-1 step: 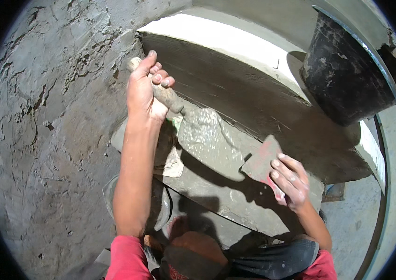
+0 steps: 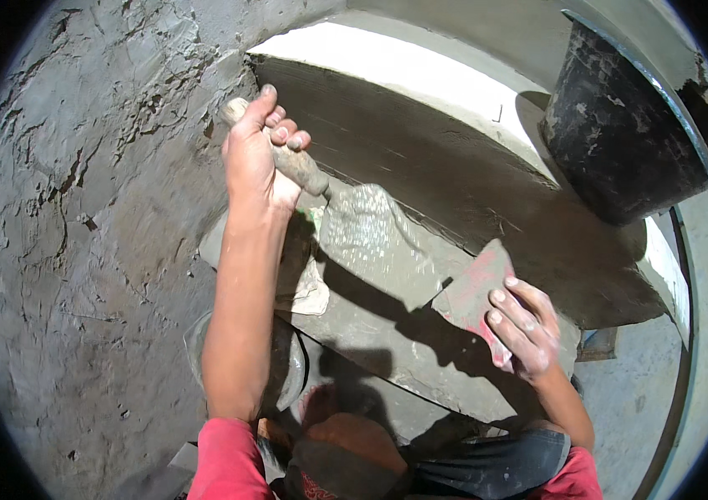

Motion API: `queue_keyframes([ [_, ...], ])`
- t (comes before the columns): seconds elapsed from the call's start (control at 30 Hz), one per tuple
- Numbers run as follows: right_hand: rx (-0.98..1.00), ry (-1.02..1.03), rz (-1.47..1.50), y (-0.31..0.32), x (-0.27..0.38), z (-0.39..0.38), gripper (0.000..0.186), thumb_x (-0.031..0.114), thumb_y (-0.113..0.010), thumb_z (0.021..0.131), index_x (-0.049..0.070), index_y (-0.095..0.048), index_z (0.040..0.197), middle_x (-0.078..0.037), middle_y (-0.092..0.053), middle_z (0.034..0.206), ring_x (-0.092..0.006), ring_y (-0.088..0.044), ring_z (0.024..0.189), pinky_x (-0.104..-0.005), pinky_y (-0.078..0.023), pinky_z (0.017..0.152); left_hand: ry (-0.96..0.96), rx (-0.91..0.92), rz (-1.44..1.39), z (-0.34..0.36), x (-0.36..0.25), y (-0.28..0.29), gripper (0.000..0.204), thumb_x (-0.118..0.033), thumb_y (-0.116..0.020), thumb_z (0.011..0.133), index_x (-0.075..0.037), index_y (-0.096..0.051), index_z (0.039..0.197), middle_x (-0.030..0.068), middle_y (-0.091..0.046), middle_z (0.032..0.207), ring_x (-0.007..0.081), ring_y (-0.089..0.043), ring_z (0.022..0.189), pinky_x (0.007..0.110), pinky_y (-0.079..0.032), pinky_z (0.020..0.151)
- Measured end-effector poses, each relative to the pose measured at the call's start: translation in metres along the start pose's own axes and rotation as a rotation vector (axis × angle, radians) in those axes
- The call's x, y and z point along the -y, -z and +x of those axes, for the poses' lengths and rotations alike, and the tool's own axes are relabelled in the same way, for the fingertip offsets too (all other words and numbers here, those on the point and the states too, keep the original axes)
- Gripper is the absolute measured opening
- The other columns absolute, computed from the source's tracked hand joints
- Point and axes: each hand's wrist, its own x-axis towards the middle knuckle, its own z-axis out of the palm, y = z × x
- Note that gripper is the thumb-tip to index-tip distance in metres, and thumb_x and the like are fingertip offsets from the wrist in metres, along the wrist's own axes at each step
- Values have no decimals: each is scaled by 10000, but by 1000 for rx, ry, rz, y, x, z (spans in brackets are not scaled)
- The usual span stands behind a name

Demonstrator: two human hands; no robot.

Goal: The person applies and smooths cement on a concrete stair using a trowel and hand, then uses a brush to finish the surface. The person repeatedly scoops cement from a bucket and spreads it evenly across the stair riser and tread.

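Observation:
My left hand [image 2: 252,162] is wrapped round the worn wooden handle of a trowel [image 2: 371,227], thumb stretched along it. Wet grey mortar coats the trowel's blade, which hangs just over a grey step [image 2: 354,329] and throws a dark shadow on it. In my right hand [image 2: 529,327] is a flat, reddish scraper-like piece [image 2: 477,287] smeared with mortar, pinched between thumb and fingers. One corner of this piece comes close to the trowel's tip; whether they touch I cannot tell.
A dark grey mortar-covered riser [image 2: 387,137] with a brightly lit ledge [image 2: 421,71] rises behind the step. On that ledge stands a black bucket [image 2: 621,125]. Rough plastered wall [image 2: 104,217] fills the left. A crumpled pale scrap [image 2: 311,292] lies beneath my left forearm.
My right hand has tilted the reddish piece slightly, lifting its upper corner and shifting right. The trowel has moved a little up, with its handle shifting slightly left.

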Motion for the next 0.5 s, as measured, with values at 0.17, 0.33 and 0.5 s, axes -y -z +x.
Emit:
queue_keyframes([
  [0.17, 116, 103, -171, 6, 10, 20, 302, 133, -753, 957, -23, -747, 1216, -207, -787, 1170, -449, -741, 1072, -504, -634, 847, -191, -59, 53, -5, -4, -14, 232, -95, -700, 1069, -128, -513, 935, -33, -471, 770, 69, -473, 610, 289, -446, 561],
  [0.33, -212, -917, 472, 5, 29, 31, 205, 23, -656, 1020, -67, -742, 1184, -103, -777, 940, -155, -733, 798, -318, -571, 696, -386, -70, 84, -28, -6, -26, 188, -91, -698, 1073, -115, -545, 966, -30, -486, 783, 86, -467, 610, 311, -442, 571],
  [0.5, -218, -1275, 845, -19, 37, 38, 191, 93, -623, 1103, -49, -734, 1166, -25, -725, 936, -83, -682, 851, -290, -599, 706, -690, 54, 189, -85, 33, -35, 169, -97, -692, 1075, -92, -528, 1113, -12, -484, 753, 95, -479, 599, 309, -444, 561],
])
